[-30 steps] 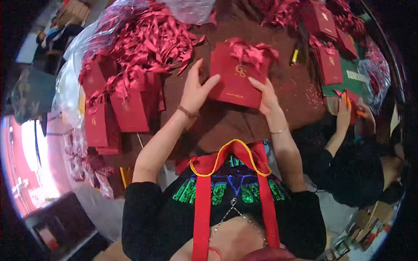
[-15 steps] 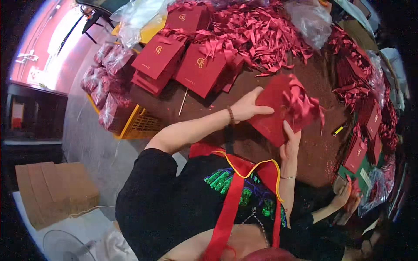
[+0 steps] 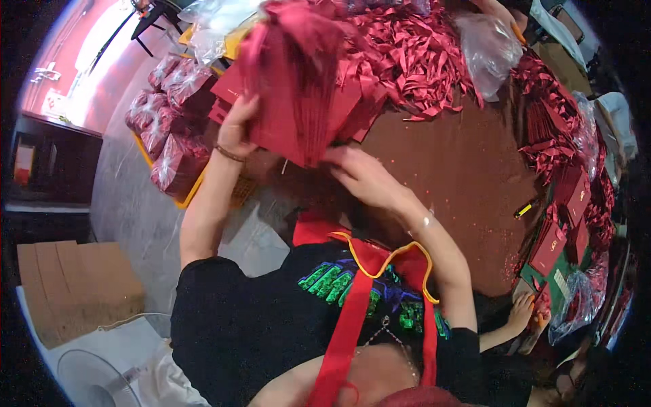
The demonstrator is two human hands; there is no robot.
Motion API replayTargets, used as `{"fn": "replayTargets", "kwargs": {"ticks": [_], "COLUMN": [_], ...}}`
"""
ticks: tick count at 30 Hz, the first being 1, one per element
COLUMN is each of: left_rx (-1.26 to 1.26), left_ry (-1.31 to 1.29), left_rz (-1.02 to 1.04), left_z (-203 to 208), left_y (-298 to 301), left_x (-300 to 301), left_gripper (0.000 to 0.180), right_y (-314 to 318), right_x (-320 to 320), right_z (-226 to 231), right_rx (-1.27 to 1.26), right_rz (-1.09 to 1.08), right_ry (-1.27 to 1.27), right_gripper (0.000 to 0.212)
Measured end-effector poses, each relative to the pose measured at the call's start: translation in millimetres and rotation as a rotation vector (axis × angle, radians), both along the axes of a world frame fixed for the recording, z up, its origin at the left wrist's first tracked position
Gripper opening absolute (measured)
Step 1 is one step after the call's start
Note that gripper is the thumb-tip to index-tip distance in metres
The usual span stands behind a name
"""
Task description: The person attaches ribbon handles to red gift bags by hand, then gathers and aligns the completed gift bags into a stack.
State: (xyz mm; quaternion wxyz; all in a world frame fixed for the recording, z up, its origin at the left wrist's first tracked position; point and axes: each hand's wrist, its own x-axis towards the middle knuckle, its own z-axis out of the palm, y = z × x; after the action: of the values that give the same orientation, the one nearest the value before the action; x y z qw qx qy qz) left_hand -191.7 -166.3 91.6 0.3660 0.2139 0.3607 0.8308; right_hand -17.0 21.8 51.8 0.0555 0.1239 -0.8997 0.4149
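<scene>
A thick stack of flat red paper gift bags (image 3: pixel 288 112) with ribbon handles is held up in front of me, tilted and blurred by motion. My left hand (image 3: pixel 239 127) grips its left edge, thumb on the near face. At the lower right corner of the stack, my right hand (image 3: pixel 366 178) has its fingertips on the edge; they are partly smeared. Behind the stack, other red gift bags (image 3: pixel 369 102) lie on the brown table (image 3: pixel 441 169), partly hidden. A heap of red ribbon handles (image 3: pixel 413 61) spreads beyond them.
At left, a yellow crate (image 3: pixel 193 190) holds plastic-wrapped red bundles (image 3: pixel 178 159). A yellow cutter (image 3: pixel 523 210) lies to the right. Beyond it, another person's hands (image 3: pixel 522 312) work near red bags (image 3: pixel 548 247) on a green mat (image 3: pixel 557 288). A cardboard box (image 3: pixel 78 292) stands lower left.
Both hands have moved left. A thick stack of bags is now raised in them, where they held red bags farther right before. The other person's hands have shifted slightly.
</scene>
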Motion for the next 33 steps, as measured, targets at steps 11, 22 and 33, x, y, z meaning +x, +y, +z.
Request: {"fn": "replayTargets", "kwargs": {"ticks": [11,22,33], "left_rx": [-0.193,-0.888,-0.864], "left_ry": [0.077,0.776,0.847], "left_rz": [0.037,-0.227,-0.296], "left_z": [34.8,8.8,-20.8], "left_y": [8.0,109.0,108.3], "left_x": [-41.7,-69.8,-77.7], "left_gripper": [0.038,0.066,0.072], "right_y": [59.0,226.0,125.1], "right_x": [-131.4,-191.6,-67.0], "right_z": [23.4,-188.7,-64.3], "right_rx": [0.857,-0.486,-1.012], "right_rz": [-0.268,-0.287,-1.035], "right_ry": [0.309,0.013,0.504], "right_gripper": [0.029,0.035,0.028]}}
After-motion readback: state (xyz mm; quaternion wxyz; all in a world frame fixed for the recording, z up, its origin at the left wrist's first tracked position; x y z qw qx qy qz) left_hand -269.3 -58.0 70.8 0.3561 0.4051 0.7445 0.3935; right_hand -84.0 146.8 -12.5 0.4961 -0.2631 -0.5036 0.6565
